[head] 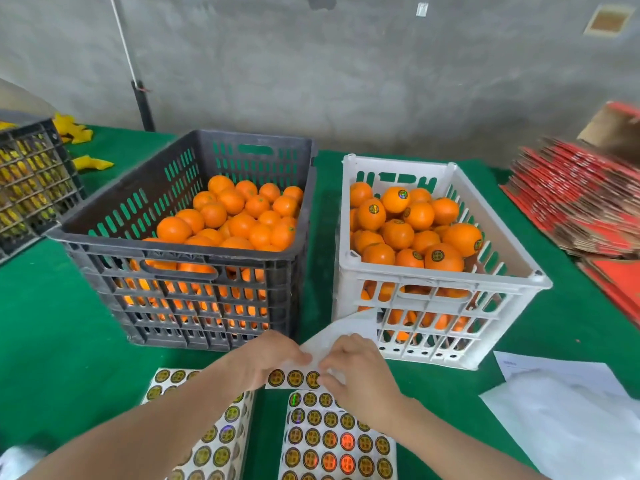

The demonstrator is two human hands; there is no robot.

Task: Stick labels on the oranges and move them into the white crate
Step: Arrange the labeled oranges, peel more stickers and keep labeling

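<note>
Forearms first, since they're closest: both come in bare from the bottom edge and meet in the middle. The left hand point(266, 358) has its fingers curled down and pinches a white paper strip carrying round gold-and-black labels point(294, 378). The right hand point(360, 372) pinches the same strip at its right end, fingertips bunched tight. The strip's bare white tail pokes up behind the hands. Right underneath lie two full label sheets, the left label sheet point(214, 445) under the left arm and the right label sheet point(332, 441) under the right wrist, a few stickers flashing holographic red or green. Everything sits on a green cloth table cover point(52, 323). Just past the hands, a dark grey slotted plastic crate point(180, 306) on the left holds a heap of plain oranges point(239, 216), no stickers that I can spot. Just beside it on the right is the white slotted plastic crate point(433, 327), with labelled oranges point(408, 230) piled inside, several showing their sticker. Further out are loose white paper sheets point(571, 410) at right, a stack of flattened red cardboard boxes point(581, 202) beyond those, a black lattice crate point(31, 181) at the far left, and a grey concrete wall point(346, 81) behind.
</note>
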